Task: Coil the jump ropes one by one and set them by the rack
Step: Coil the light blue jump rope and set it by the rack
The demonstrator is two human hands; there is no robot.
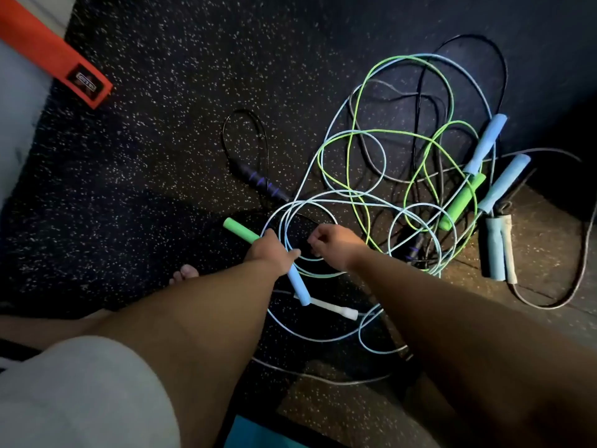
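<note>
A tangle of jump ropes lies on the dark speckled floor. My left hand (273, 250) grips a green handle (240, 230) and a light blue handle (298, 286) together, with several loops of pale blue cord (274, 221) coiled above it. My right hand (334, 242) pinches that pale blue cord at the loops' right side. A green cord (355, 124) and a black cord (420, 92) sprawl to the right. Handles lie there: blue (486, 142), green (462, 202), blue (505, 182) and a pale pair (497, 247).
An orange rack foot (55, 53) crosses the top left corner. A black handle with purple rings (261, 182) and its loop lie mid-floor. A white handle (336, 308) rests below my left hand. My bare toes (185, 273) and grey shorts (80, 392) are at lower left.
</note>
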